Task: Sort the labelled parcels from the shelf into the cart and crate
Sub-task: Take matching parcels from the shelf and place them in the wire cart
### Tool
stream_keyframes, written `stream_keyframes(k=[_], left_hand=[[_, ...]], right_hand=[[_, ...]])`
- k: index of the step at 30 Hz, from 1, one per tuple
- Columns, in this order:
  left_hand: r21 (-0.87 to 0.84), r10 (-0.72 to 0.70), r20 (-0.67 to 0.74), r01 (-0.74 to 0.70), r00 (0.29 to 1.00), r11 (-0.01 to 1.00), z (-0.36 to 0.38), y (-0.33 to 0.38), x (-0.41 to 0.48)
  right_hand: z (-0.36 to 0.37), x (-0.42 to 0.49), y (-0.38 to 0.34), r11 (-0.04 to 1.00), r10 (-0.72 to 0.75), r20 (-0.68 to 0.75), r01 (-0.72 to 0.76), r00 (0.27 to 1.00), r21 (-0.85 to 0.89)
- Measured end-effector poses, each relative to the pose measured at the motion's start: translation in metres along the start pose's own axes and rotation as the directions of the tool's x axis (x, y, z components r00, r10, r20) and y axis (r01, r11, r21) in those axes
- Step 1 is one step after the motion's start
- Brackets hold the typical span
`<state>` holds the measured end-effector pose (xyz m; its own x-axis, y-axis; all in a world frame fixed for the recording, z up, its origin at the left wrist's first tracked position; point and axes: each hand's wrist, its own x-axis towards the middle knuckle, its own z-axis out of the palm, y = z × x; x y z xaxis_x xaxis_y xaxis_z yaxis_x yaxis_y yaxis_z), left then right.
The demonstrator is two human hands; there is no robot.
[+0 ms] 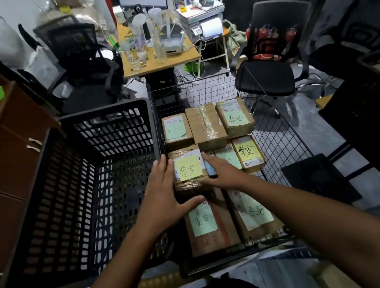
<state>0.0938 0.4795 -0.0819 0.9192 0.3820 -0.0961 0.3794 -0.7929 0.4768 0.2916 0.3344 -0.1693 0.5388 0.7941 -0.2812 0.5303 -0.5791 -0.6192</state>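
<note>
- Office clutter fills the background: a desk [160,62] and a chair [270,74] stand well beyond both hands.
- Cart [281,136]: wire-walled, directly below and ahead of the hands, holding several parcels [237,117].
- Crate [84,175]: black, perforated, just left of the left hand and close against the cart's left side.
- Target parcel [187,170]: yellow note on top, lying in the cart between the two hands.
- Long axis: runs away from the person, roughly parallel to the left fingers.
- Left hand [163,191]: fingers straight along the parcel's left side, thumb spread across its near edge. No curled grasp.
- Right hand [221,173]: fingers straight, laid flat on the parcel's right edge.
- Assessment: both hands are equally near and appear to clamp the parcel between flat palms. Whether it is being seated or lifted cannot be told. Any move to the crate goes left, with the left hand leading.
</note>
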Motion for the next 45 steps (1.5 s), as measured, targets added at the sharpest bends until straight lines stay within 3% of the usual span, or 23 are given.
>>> stream_keyframes(k=[6,15,18,25,29,34,40,45], left_hand=[[0.029,0.118,0.070,-0.121,0.990,0.992,-0.007,0.000,-0.007],[-0.043,0.395,0.137,-0.393,0.908,0.918,-0.025,-0.007,-0.041],[-0.144,0.465,0.139,-0.447,0.874,0.883,-0.024,-0.002,-0.060],[-0.398,0.693,0.049,-0.622,0.720,0.674,-0.002,0.037,-0.125],[-0.470,0.763,0.101,-0.646,0.638,0.602,0.017,0.067,-0.160],[-0.542,0.791,0.216,-0.603,0.573,0.585,0.038,0.106,-0.200],[-0.568,0.830,0.284,-0.613,0.480,0.549,0.072,0.169,-0.243],[-0.624,0.810,0.404,-0.520,0.424,0.583,0.110,0.242,-0.293]], right_hand=[[-0.030,-0.041,-0.034,0.985,0.140,-0.136,-0.151,0.981,-0.079],[-0.004,-0.184,-0.095,0.945,0.323,-0.436,-0.309,0.840,0.104],[0.023,-0.231,-0.116,0.906,0.408,-0.545,-0.400,0.732,0.140],[0.092,-0.352,-0.155,0.767,0.598,-0.664,-0.560,0.449,0.313],[0.118,-0.414,-0.160,0.672,0.672,-0.682,-0.623,0.287,0.400],[0.138,-0.476,-0.157,0.604,0.691,-0.717,-0.618,0.091,0.504],[0.151,-0.557,-0.143,0.513,0.716,-0.693,-0.607,-0.088,0.607],[0.152,-0.644,-0.121,0.480,0.705,-0.691,-0.612,-0.157,0.628]])
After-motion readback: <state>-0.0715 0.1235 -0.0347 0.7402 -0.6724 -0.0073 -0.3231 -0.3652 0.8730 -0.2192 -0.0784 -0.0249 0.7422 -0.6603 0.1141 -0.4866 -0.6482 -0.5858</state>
